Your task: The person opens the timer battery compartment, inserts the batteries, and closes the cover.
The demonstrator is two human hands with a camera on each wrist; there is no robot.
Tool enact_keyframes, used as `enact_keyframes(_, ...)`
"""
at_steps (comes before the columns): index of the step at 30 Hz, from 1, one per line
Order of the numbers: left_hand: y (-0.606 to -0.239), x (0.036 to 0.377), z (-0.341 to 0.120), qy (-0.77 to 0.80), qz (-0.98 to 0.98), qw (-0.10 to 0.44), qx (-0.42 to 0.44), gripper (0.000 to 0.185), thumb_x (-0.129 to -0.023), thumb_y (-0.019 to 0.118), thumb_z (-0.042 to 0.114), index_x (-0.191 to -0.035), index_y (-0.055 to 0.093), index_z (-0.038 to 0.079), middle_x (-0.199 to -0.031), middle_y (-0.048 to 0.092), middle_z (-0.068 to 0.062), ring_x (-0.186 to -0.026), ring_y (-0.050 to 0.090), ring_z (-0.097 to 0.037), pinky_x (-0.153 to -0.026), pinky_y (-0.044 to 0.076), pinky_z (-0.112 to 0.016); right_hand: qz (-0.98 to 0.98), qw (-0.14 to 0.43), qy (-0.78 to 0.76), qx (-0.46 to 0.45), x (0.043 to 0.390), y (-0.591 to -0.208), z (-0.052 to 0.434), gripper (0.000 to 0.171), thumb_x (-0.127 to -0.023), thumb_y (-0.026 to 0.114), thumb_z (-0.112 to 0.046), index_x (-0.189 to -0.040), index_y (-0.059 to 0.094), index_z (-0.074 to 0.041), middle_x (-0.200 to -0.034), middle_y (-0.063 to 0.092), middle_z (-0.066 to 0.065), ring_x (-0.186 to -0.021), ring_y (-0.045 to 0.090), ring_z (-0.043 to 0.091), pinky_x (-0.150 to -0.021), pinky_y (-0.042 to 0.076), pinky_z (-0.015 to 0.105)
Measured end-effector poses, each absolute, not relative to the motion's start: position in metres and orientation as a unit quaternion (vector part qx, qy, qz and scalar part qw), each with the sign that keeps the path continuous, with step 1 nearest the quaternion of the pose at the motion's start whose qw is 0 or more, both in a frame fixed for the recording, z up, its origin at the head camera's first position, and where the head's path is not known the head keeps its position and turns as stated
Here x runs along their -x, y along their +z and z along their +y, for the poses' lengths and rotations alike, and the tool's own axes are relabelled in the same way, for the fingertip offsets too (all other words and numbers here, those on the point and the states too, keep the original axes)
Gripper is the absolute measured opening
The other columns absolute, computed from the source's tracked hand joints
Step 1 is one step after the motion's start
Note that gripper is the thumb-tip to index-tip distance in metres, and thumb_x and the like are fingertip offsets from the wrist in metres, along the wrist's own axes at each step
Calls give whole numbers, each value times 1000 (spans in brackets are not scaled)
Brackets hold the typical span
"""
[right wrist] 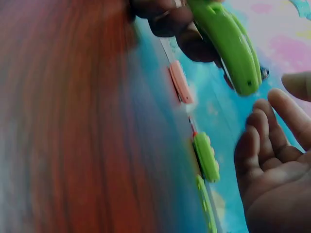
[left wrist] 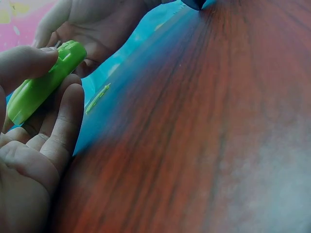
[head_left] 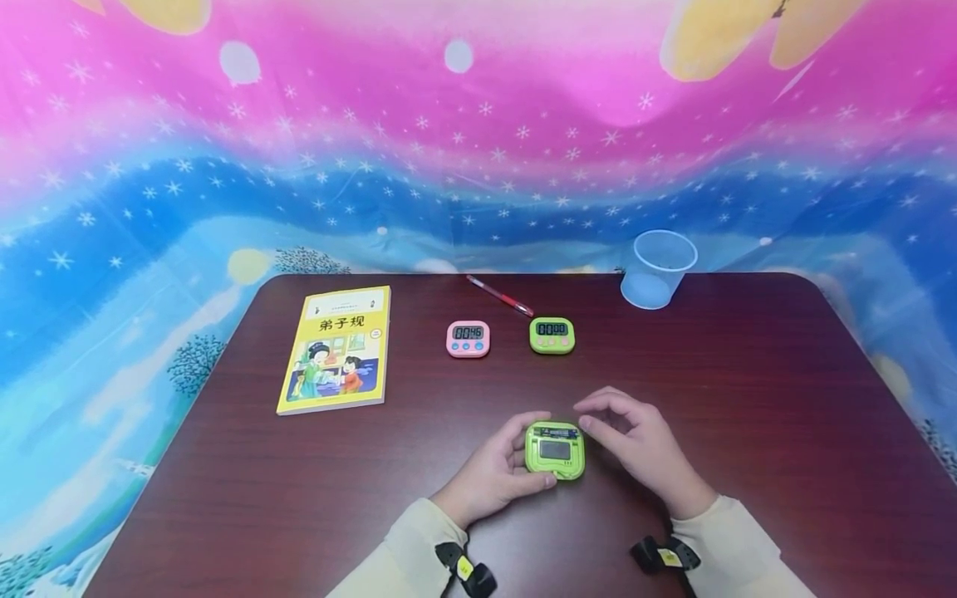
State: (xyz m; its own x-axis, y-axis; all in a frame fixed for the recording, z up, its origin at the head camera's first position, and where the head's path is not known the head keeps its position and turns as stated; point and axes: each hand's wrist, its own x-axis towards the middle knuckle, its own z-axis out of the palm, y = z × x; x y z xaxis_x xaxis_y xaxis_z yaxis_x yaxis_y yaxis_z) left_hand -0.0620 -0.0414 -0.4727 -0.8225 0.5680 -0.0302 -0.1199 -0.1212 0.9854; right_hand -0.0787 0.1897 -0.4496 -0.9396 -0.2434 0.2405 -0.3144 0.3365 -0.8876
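A: At the near edge of the dark table (head_left: 748,399), a green timer (head_left: 555,449) is held up by the left hand (head_left: 497,477), thumb and fingers curled around its left side. What is seen of the right hand (head_left: 643,444)?

B: It is kept just beside the timer's upper right corner, fingers loosely bent and spread, and nothing is gripped by them. From the right wrist view a gap can be seen between the fingertips (right wrist: 284,104) and the green casing (right wrist: 228,43).

A: Which side of the timer is turned upward?

B: Its back, it is judged: a panel and what looks like an open battery slot along the top edge are shown, though the detail is too small to be certain. A small green strip (left wrist: 97,98), perhaps the cover, is seen lying on the table.

A: So the step in hand?

B: The battery compartment is judged to be under work. A steady hold by the left hand and a fine pinch at the top edge would be called for.

A: And elsewhere?

B: A pink timer (head_left: 468,339), a second green timer (head_left: 552,335), a red pen (head_left: 499,295), a plastic cup (head_left: 658,267) and a yellow book (head_left: 338,349) are laid farther back.
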Motion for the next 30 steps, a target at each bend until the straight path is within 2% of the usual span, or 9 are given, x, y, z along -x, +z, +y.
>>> enact_keyframes(6,-474,63,-41,728,616,236,-187,76,-85,71,-11,-151,34,3,-134,60,-22,-110,68,-19,-95,56,-32,-782,-87,599,-145,78,-449,195,20,-95,69,-11,-112,70,0,-105,69,12,-79,68,14,-67,61,29)
enact_keyframes(9,-475,63,-41,727,617,233,-191,76,-85,71,-10,-150,35,3,-134,60,-21,-110,67,-19,-95,57,-32,-772,-113,610,-137,78,-451,194,21,-94,71,-12,-111,70,1,-105,68,15,-79,69,13,-68,62,31)
enact_keyframes(15,-475,62,-42,722,621,234,-197,76,-83,75,-9,-149,38,2,-132,63,-16,-110,68,-17,-96,56,-33,-749,-120,641,-114,78,-456,192,19,-90,72,-3,-106,69,7,-95,69,4,-73,66,11,-66,61,29)
enact_keyframes(19,-475,62,-43,714,626,235,-208,75,-83,75,-9,-148,40,1,-133,62,-18,-110,67,-16,-96,56,-33,-740,-132,652,-97,76,-454,189,19,-89,72,0,-105,68,9,-89,68,-4,-72,64,9,-64,59,26)
enact_keyframes(22,-475,62,-43,709,629,239,-210,73,-84,74,-9,-148,41,3,-134,61,-20,-110,67,-15,-96,56,-31,-744,-130,649,-91,75,-453,187,18,-89,73,-3,-102,67,7,-87,68,0,-71,63,8,-63,58,25)
enact_keyframes(30,-475,61,-41,716,627,238,-192,74,-86,72,-9,-150,38,4,-132,62,-21,-109,68,-18,-96,56,-30,-783,-78,611,-83,74,-452,183,15,-89,76,-13,-98,71,-2,-91,67,8,-72,63,10,-61,56,25)
